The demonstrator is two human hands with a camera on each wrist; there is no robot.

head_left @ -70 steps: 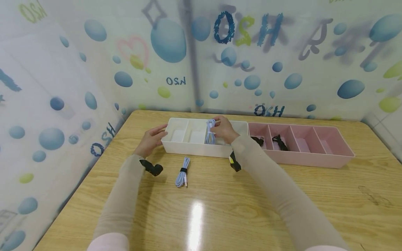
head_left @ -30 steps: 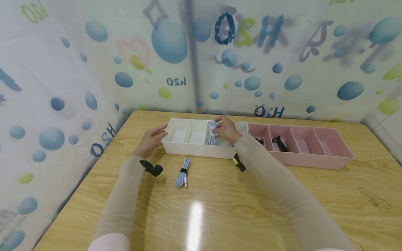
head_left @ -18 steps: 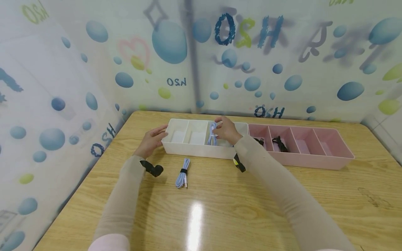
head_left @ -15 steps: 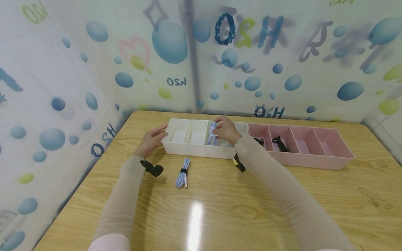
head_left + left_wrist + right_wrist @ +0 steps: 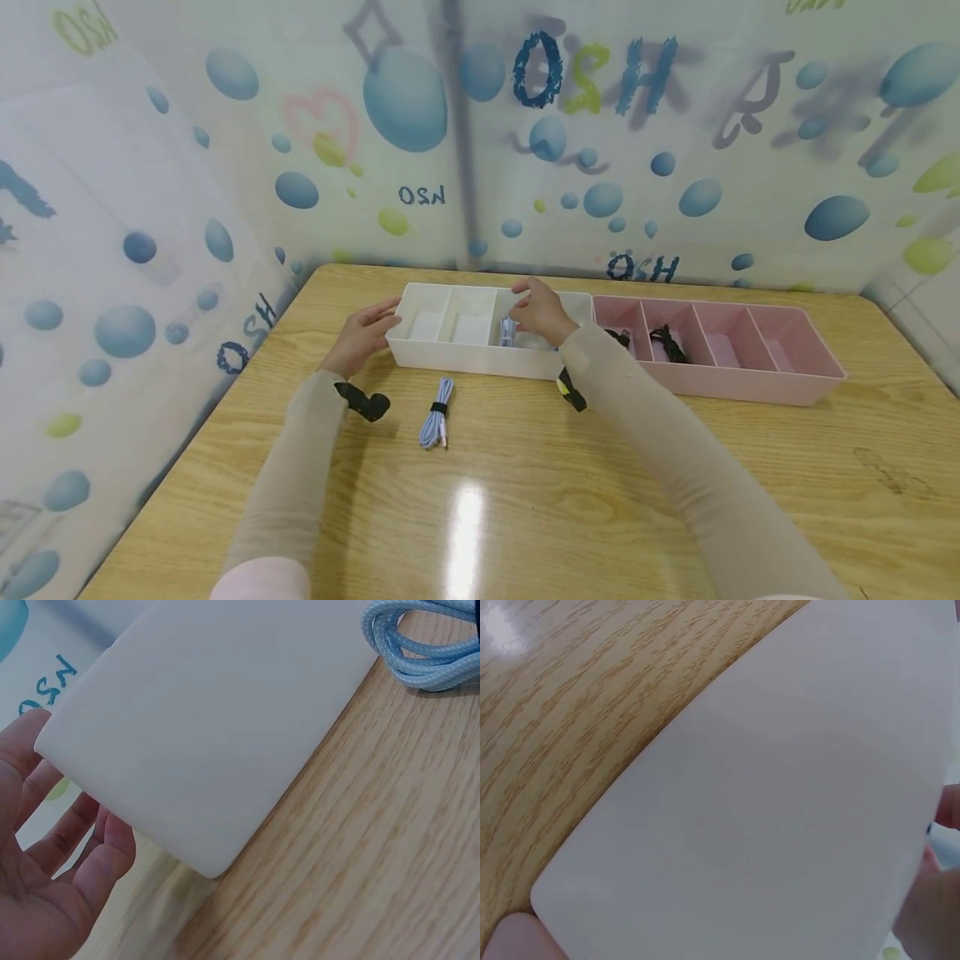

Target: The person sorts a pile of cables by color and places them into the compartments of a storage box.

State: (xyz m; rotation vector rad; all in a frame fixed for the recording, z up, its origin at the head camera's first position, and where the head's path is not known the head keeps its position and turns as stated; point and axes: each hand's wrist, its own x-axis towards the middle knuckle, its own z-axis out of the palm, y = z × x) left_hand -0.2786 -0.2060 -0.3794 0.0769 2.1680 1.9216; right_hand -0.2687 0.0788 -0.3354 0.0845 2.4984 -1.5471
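My left hand rests against the left end of a white divided box; in the left wrist view its fingers touch the box's end wall. A bundled light-blue cable lies low in the box's third compartment from the left. Just above it is my right hand, thumb and fingers spread apart with nothing seen between them. Another light-blue cable, tied with a black strap, lies on the table in front of the box. The right wrist view mostly shows the box wall, hiding most of that hand.
A pink divided box stands end to end with the white one. Black cables lie in its left compartments, partly behind my right sleeve. The wooden table ends at a patterned curtain behind and at left.
My right hand held the light-blue cable upright in the third compartment and has let go of it; the cable has dropped lower. Earlier that hand shifted slightly right. My left hand stayed put.
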